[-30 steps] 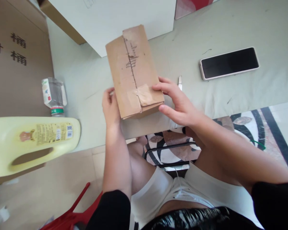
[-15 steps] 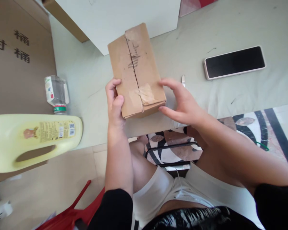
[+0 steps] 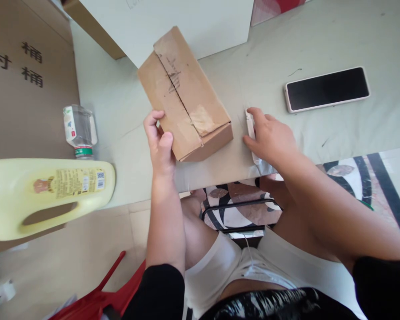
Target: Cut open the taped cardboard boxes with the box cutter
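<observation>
My left hand [image 3: 160, 144] is closed on the lower left side of a small brown cardboard box [image 3: 183, 93], thumb on its top face. The box is tilted, with a dark seam along its top and tape at both ends of the seam. To the right of the box, my right hand [image 3: 270, 135] is at a slim white box cutter [image 3: 251, 126] on the cloth-covered table. Its thumb and index finger are closed on the cutter; the other fingers are partly hidden behind the hand.
A phone [image 3: 328, 89] lies on the right of the table [image 3: 340, 40]. A large white box [image 3: 186, 22] stands behind. On the left are a clear bottle [image 3: 82, 126], a yellow jug [image 3: 96, 195] and a big carton [image 3: 30, 111]. A red chair [image 3: 96, 300] is at lower left.
My right hand has left the cardboard box and moved right onto the box cutter. The box, still in my left hand, has turned anticlockwise, its far end swinging left.
</observation>
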`<state>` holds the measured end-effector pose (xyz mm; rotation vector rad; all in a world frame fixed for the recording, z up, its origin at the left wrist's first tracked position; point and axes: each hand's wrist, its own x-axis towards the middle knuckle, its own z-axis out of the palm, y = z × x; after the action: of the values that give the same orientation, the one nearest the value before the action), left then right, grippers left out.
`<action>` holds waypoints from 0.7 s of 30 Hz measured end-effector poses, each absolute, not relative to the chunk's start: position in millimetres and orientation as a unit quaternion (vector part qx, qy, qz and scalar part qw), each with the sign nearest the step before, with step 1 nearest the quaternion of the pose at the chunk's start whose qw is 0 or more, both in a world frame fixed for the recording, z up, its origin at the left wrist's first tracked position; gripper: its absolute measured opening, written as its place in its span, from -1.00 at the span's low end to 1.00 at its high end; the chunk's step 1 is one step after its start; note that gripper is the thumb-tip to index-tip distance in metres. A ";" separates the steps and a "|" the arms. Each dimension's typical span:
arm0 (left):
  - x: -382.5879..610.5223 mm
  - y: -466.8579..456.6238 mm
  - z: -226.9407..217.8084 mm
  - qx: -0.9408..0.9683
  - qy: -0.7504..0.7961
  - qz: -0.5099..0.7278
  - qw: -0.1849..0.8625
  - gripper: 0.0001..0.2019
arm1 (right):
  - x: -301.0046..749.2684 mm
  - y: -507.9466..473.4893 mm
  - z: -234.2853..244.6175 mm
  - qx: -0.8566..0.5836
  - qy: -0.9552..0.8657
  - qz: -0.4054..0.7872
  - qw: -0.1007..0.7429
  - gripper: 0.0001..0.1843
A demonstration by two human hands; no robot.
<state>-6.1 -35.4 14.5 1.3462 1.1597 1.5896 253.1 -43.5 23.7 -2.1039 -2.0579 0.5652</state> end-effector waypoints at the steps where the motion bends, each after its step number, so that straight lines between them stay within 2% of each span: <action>1: -7.2 -35.7 13.3 0.525 0.449 0.621 0.370 -0.42 | 254.1 -42.6 24.7 -0.700 -0.685 0.189 0.068 -0.31; 5: -12.3 -36.6 6.7 0.541 0.451 0.619 0.347 -0.40 | 257.9 -37.6 27.8 -0.703 -0.669 0.218 0.098 -0.34; 8: -11.2 -37.5 6.7 0.578 0.455 0.603 0.308 -0.40 | 258.5 -33.6 30.6 -0.693 -0.626 0.289 0.209 -0.36; 12: 1.2 -43.2 20.6 0.629 0.471 0.566 0.249 -0.50 | 257.4 -30.3 32.2 -0.661 -0.543 0.359 0.374 -0.45; 17: 10.9 -51.0 31.2 0.685 0.444 0.542 0.200 -0.62 | 255.9 -30.1 30.6 -0.581 -0.534 0.384 0.479 -0.72; 21: 7.9 -48.7 25.1 0.716 0.408 0.538 0.179 -0.61 | 254.0 -29.5 36.8 -0.528 -0.503 0.419 0.540 -0.77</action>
<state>7.9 -48.7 25.1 2.0225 1.1521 1.5215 254.0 -29.5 36.8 -1.2558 -1.1965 0.9957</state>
